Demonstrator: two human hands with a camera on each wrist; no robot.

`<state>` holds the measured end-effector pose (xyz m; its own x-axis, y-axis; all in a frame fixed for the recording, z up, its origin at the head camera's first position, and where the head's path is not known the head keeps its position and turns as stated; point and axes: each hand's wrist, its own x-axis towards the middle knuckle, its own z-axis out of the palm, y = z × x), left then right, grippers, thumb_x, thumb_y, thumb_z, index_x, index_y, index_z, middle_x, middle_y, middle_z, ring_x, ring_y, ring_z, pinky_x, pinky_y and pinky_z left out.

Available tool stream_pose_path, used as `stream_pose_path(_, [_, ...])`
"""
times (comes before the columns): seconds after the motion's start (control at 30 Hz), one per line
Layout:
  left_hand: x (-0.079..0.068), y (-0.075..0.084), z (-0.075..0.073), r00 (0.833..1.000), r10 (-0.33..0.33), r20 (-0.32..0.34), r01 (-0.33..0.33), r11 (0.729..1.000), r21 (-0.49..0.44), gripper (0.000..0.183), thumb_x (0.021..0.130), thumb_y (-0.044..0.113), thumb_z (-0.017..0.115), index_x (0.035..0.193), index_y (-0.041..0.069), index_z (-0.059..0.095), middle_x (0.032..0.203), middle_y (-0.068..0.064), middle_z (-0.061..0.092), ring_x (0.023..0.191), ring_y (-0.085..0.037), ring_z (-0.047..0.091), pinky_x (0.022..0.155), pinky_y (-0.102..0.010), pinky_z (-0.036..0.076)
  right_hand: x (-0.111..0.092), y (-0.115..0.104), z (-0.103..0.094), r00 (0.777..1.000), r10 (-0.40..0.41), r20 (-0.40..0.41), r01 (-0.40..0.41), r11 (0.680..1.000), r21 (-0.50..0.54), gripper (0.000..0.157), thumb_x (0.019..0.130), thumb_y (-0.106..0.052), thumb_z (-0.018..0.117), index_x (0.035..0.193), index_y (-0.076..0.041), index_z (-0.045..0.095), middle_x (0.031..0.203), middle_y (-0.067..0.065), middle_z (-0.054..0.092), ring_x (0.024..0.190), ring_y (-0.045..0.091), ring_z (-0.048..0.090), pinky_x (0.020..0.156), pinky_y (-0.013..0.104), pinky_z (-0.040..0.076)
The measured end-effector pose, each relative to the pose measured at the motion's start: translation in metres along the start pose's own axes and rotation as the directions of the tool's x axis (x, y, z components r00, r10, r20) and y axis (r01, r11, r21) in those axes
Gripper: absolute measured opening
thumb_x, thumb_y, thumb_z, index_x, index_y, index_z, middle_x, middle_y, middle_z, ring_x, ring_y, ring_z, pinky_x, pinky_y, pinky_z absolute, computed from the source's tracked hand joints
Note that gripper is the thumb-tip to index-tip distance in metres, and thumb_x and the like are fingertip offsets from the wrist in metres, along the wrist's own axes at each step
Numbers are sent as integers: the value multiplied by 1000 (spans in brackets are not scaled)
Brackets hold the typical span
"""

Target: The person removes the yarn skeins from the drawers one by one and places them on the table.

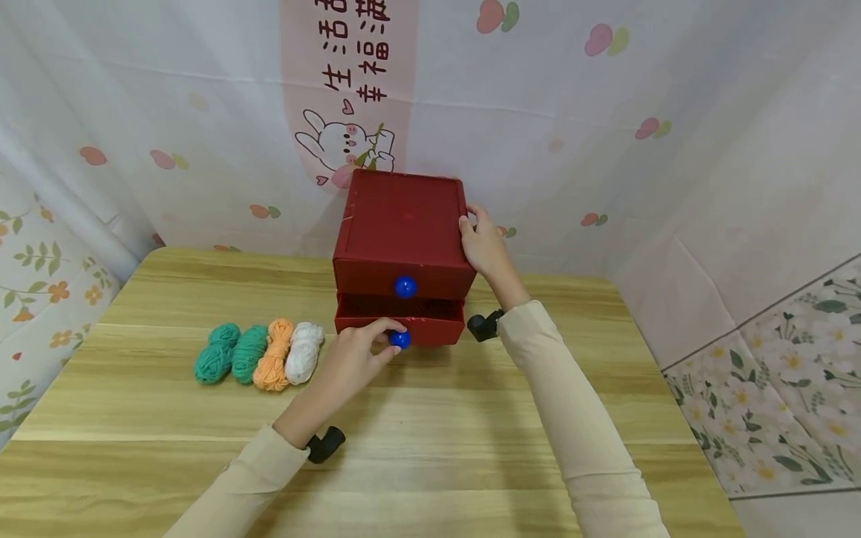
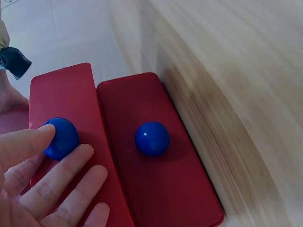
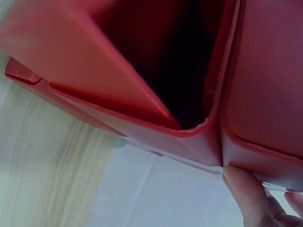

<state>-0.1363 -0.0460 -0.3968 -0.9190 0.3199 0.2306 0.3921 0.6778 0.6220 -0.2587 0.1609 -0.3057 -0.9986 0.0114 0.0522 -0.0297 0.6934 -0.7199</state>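
Note:
A red two-drawer box stands toward the back of the table, with a round blue knob on each drawer front. The lower drawer is partly pulled out, and its inside looks dark. My left hand pinches the lower blue knob between thumb and fingers, while its other fingers spread in front of the red drawer front. The upper drawer's blue knob is untouched, and that drawer is closed. At the box's right side, toward the back, my right hand holds the edge; its thumb lies against the red side.
Left of the box, several yarn skeins lie in a row: two green skeins, an orange skein and a white skein. A patterned curtain hangs behind the wooden table.

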Motion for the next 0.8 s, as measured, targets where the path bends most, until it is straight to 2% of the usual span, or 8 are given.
stream_pose_path(0.07, [4, -1, 0, 1000, -2, -6, 2, 1000, -2, 26, 86, 20, 67, 111, 20, 64, 87, -1, 71, 46, -7, 46, 41, -21, 31, 0, 0, 0, 1000, -4, 1, 4, 1000, -1, 50, 101, -33, 29, 147, -13, 24, 119, 18, 54, 105, 30, 53, 91, 45, 43])
stream_pose_path(0.23, [13, -5, -1, 1000, -1, -15, 0, 1000, -22, 25, 86, 17, 66, 111, 18, 64, 88, -3, 72, 69, -14, 65, 45, -22, 39, 0, 0, 1, 1000, -1, 6, 1, 1000, -5, 50, 101, -33, 29, 147, -13, 24, 122, 18, 54, 109, 29, 52, 93, 45, 42])
stream_pose_path(0.6, [28, -10, 1, 1000, -9, -30, 8, 1000, -23, 23, 88, 18, 65, 111, 18, 64, 89, -4, 72, 76, -16, 67, 50, -22, 44, 0, 0, 1, 1000, 1, 3, -1, 1000, -1, 49, 101, -32, 29, 147, -13, 25, 121, 18, 54, 110, 30, 51, 94, 45, 41])
stream_pose_path(0.8, [29, -10, 0, 999, -16, -36, 16, 1000, -8, 24, 88, 19, 64, 112, 20, 64, 88, -2, 71, 74, -15, 66, 50, -22, 43, 1, 0, 1, 1000, 11, 2, -11, 1000, 1, 50, 101, -33, 29, 147, -14, 24, 121, 18, 53, 111, 30, 50, 94, 46, 40])
